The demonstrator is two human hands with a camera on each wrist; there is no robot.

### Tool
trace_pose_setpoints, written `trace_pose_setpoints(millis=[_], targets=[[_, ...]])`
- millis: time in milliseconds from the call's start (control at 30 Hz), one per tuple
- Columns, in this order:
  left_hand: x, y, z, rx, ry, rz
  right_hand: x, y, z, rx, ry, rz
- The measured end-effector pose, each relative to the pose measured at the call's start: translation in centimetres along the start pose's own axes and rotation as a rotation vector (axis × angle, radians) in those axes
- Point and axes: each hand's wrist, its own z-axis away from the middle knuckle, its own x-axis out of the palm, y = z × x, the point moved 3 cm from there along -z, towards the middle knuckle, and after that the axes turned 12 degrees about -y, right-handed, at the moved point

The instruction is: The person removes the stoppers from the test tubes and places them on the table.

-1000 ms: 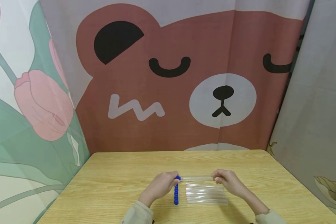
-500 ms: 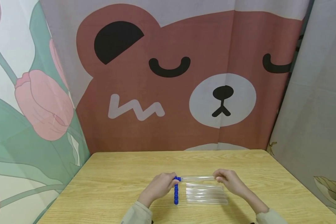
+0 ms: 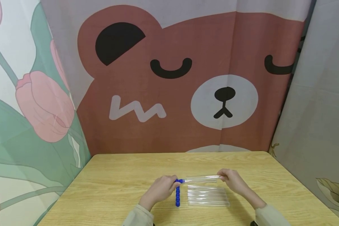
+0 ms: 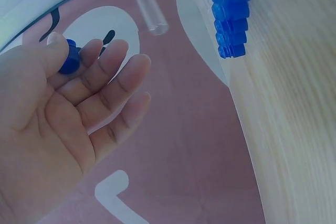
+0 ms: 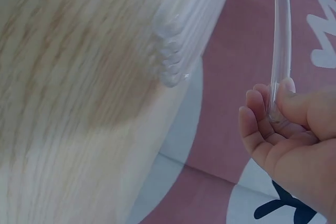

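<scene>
My left hand [image 3: 159, 190] pinches a blue cap [image 4: 70, 60] between thumb and index finger, the other fingers loosely bent. In my right hand [image 3: 235, 183] is one end of a clear test tube [image 5: 281, 35], pinched by thumb and fingers. The tube's other end points toward the left hand, with a small gap to the cap in the left wrist view. In the head view another clear tube outline lies just below the held one. A column of several blue caps [image 3: 177, 198] stands on the table below the left hand, beside a row of clear tubes [image 3: 207, 196].
The wooden table [image 3: 130, 172] carries the caps and tubes near its front middle. Behind it hangs a curtain [image 3: 169, 135] printed with a bear, and a tulip-printed curtain [image 3: 45, 106] is at the left. A pale curtain [image 3: 313, 125] closes the right side.
My right hand has shifted slightly right and up with the tube, whose left end has drawn away from the blue cap. The left hand has moved down a little, keeping the cap.
</scene>
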Motion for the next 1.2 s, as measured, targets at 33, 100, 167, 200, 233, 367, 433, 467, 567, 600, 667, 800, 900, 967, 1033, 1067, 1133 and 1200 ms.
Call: trace_pose_setpoints(millis=[33,100,167,200,233,367,433,467,567,600,667,800,900,967,1033,1067,1133,1200], targets=[[0.0,0.0,0.0,-0.002,0.001,0.000,0.1,0.2,-0.1,0.009,-0.002,0.005],[0.1,0.0,0.0,-0.007,-0.004,0.004,0.3,0.6,-0.2,0.025,-0.006,0.017],[0.1,0.0,0.0,-0.009,-0.009,0.008,0.5,0.9,-0.3,0.033,-0.012,0.019],[0.1,0.0,0.0,-0.011,-0.012,0.011,0.6,1.1,-0.4,0.037,-0.014,0.020],[0.1,0.0,0.0,-0.013,-0.015,0.014,0.7,1.3,-0.4,0.042,-0.015,0.017],[0.1,0.1,0.1,-0.018,-0.018,0.018,0.9,1.8,-0.6,0.054,-0.029,0.016],[0.1,0.1,0.1,-0.018,-0.017,0.018,1.1,2.0,-0.7,0.058,-0.032,0.019],[0.0,0.2,0.1,-0.017,-0.017,0.020,1.2,2.1,-0.8,0.055,-0.032,0.024],[0.0,0.2,0.1,-0.012,-0.013,0.016,1.3,2.2,-0.9,0.046,-0.034,0.036],[0.0,0.2,0.1,-0.012,-0.014,0.020,1.4,2.2,-0.9,0.041,-0.033,0.042],[0.1,0.2,0.1,-0.015,-0.017,0.027,1.5,2.3,-0.9,0.027,-0.029,0.060],[0.2,0.1,0.0,-0.028,-0.032,0.053,1.7,2.5,-0.9,0.011,-0.024,0.095],[0.2,0.1,0.1,-0.030,-0.036,0.063,1.9,2.8,-1.0,0.019,-0.027,0.093],[0.1,0.2,0.1,-0.032,-0.039,0.072,2.1,3.0,-1.0,0.031,-0.030,0.080],[0.1,0.2,0.2,-0.034,-0.040,0.079,2.3,3.1,-0.9,0.048,-0.033,0.061],[0.0,0.2,0.2,-0.035,-0.041,0.081,2.4,3.2,-0.9,0.055,-0.035,0.053],[0.0,0.2,0.2,-0.037,-0.043,0.086,2.5,3.4,-0.9,0.065,-0.035,0.042],[0.0,0.2,0.3,-0.039,-0.048,0.095,2.6,3.5,-0.9,0.069,-0.032,0.040]])
